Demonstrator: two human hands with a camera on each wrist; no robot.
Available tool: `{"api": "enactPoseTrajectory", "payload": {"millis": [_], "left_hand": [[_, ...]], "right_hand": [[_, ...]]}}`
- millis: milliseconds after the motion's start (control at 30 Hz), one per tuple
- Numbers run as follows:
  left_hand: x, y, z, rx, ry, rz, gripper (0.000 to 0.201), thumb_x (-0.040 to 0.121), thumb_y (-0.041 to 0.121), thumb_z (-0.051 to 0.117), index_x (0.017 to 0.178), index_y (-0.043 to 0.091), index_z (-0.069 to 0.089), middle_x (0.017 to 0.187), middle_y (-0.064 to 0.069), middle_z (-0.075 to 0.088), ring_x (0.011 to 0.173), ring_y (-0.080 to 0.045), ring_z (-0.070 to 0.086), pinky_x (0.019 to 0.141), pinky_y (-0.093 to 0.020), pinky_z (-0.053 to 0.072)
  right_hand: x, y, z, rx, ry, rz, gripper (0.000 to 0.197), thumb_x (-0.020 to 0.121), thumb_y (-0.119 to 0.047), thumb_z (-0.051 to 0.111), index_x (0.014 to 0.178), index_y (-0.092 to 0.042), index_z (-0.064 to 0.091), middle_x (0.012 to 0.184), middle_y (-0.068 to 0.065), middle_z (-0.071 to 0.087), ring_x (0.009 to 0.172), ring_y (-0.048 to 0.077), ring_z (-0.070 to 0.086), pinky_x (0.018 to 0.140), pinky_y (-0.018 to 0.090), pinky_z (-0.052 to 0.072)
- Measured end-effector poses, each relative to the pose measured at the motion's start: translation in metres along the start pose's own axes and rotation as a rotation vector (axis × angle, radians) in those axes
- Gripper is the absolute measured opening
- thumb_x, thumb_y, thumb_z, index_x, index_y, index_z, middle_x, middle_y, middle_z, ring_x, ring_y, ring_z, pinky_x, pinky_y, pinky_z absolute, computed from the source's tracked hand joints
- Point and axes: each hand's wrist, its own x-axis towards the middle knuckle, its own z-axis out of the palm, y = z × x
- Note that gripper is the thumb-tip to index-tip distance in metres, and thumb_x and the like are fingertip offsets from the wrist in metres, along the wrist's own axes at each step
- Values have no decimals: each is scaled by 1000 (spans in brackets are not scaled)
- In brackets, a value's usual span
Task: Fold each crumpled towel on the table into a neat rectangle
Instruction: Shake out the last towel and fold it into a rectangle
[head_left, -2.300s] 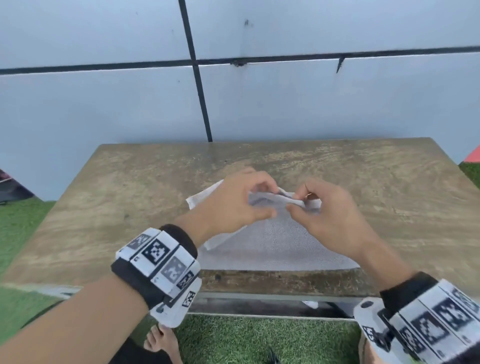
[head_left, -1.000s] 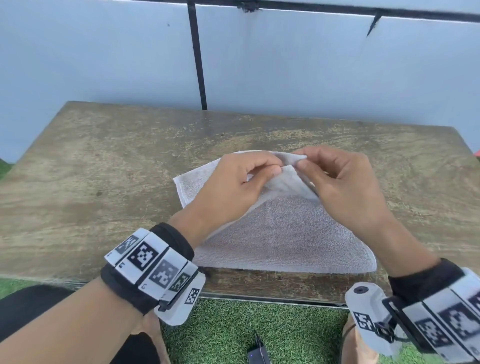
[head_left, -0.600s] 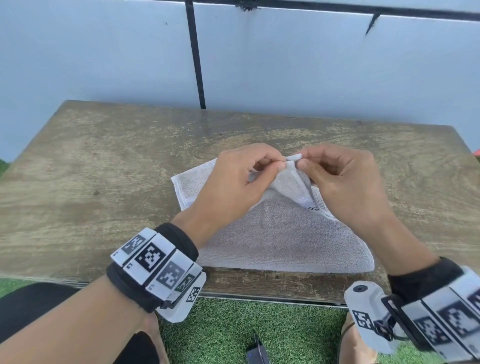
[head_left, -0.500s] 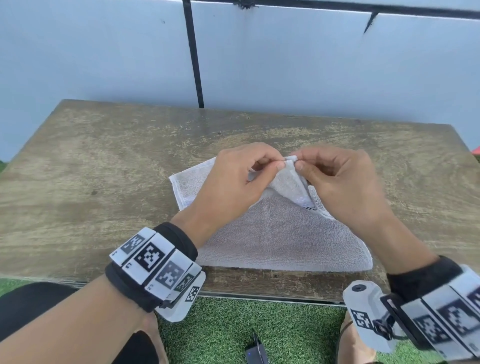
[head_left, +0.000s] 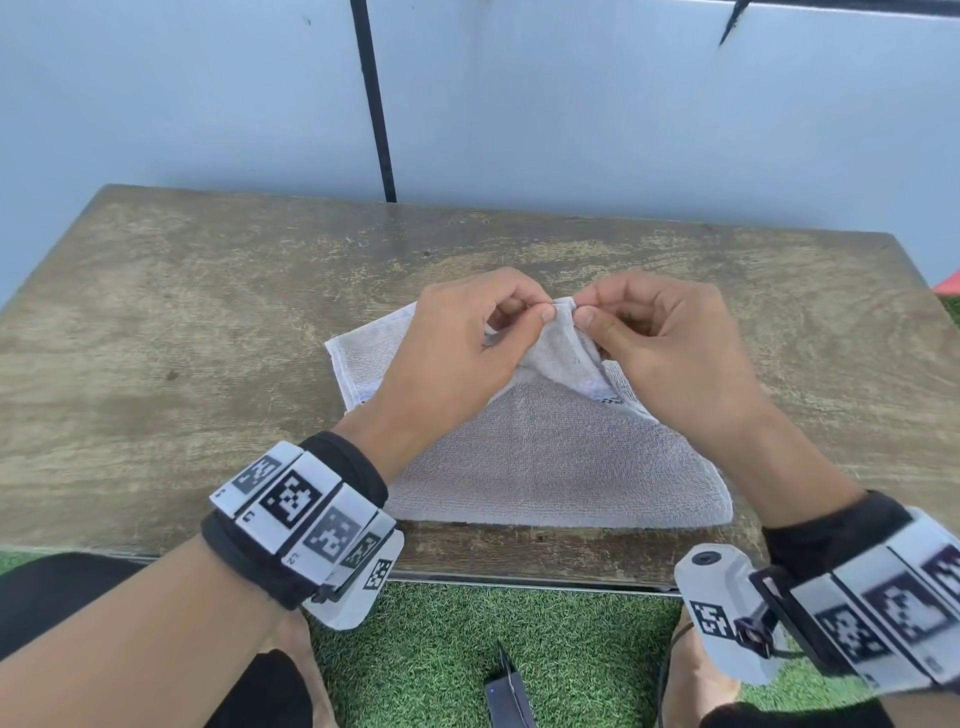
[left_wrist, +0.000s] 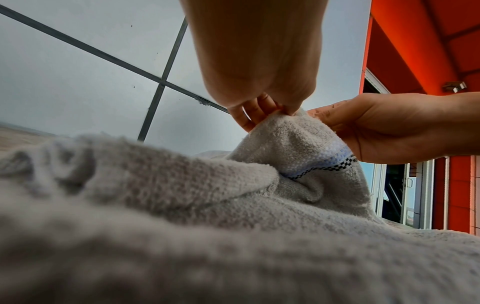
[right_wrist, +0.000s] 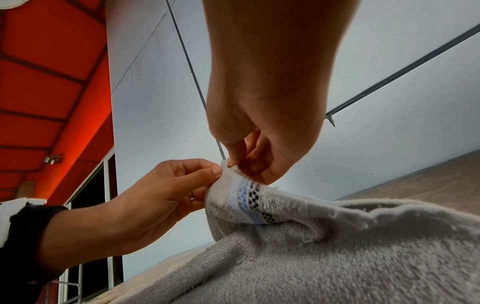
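Both the left hand (head_left: 457, 353) and right hand (head_left: 670, 353) pinch one raised towel (head_left: 545, 457) corner; if either pinch slips, the layers could drop askew on the table (head_left: 208, 322).

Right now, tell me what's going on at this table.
A person is folding a grey towel on the wooden table. The left hand and right hand both pinch the same raised bit of its edge, close together, above the rest, which lies flat. The fold is not finished yet.

Even, soft daylight lit everything; shadows were faint. Wrist views bent at edges, with the near towel (left_wrist: 182, 246) blurred.
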Motion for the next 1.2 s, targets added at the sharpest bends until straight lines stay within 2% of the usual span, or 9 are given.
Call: {"api": "enactPoseTrajectory", "payload": {"millis": [233, 400, 567, 633, 700, 733, 933, 1100, 1200], "left_hand": [[1, -2, 1, 27, 24, 41, 6, 92, 10, 68, 89, 9, 72, 102, 1, 69, 95, -5, 64, 84, -30, 53], [0, 3, 0, -5, -41, -17, 7, 95, 10, 65, 90, 9, 70, 85, 10, 70, 88, -3, 66, 85, -14, 48], [0, 6, 1, -46, -52, -8, 7, 95, 7, 64, 89, 7, 68, 83, 6, 69, 83, -10, 67, 83, -20, 52], [0, 5, 2, -68, -56, -1, 8, 95, 7, 64, 89, 5, 67, 82, 4, 69, 82, -12, 67, 80, -20, 52], [0, 5, 3, -80, -65, -2, 8, 96, 8, 64, 89, 5, 66, 81, 2, 68, 81, -14, 67, 78, -22, 52], [0, 5, 3, -91, -70, -6, 8, 96, 8, 64, 89, 5, 66, 81, 2, 68, 80, -15, 66, 77, -23, 52], [-2, 4, 0, -164, -154, -79, 6, 93, 8, 65, 88, 8, 62, 87, -6, 68, 84, -24, 65, 77, -45, 51], [-4, 8, -3, -164, -211, -80, 9, 89, 6, 70, 84, 4, 63, 80, -4, 66, 74, -13, 61, 68, -25, 48], [-3, 10, -8, -160, -223, -106, 13, 89, 13, 74, 83, 4, 67, 79, -6, 69, 73, -24, 65, 69, -37, 51]], "right_hand": [[-1, -2, 0, 49, -20, 22, 6, 92, -18, 72, 88, -21, 75, 76, 14, 74, 78, 47, 66, 73, 61, 56], [-1, 1, 0, 83, -45, 29, 6, 91, -20, 70, 87, -20, 74, 78, 21, 72, 79, 52, 64, 73, 66, 54], [-1, 1, 0, 136, -88, 31, 23, 91, -37, 67, 93, -15, 74, 85, 24, 72, 81, 52, 64, 73, 66, 54], [-2, 0, 0, 106, -103, 37, 24, 90, -37, 72, 94, -13, 73, 79, 14, 73, 65, 41, 63, 60, 50, 56], [-3, 1, -1, 70, -100, 32, 20, 90, -32, 74, 95, -12, 72, 69, 0, 70, 52, 13, 54, 50, 28, 43], [-3, 1, -1, 60, -96, 30, 19, 90, -30, 74, 94, -12, 72, 69, 0, 69, 53, 8, 51, 50, 23, 40], [-5, 0, -2, 47, -113, -46, 9, 93, -24, 71, 94, -15, 72, 81, 14, 71, 68, 31, 61, 59, 43, 47], [-6, 2, -1, 28, -105, -103, 7, 95, -18, 67, 93, -13, 70, 83, 17, 69, 75, 35, 62, 64, 47, 50], [-8, 3, -2, 20, -101, -141, 9, 95, -21, 63, 94, -13, 69, 87, 18, 69, 78, 37, 63, 66, 50, 51]]}}
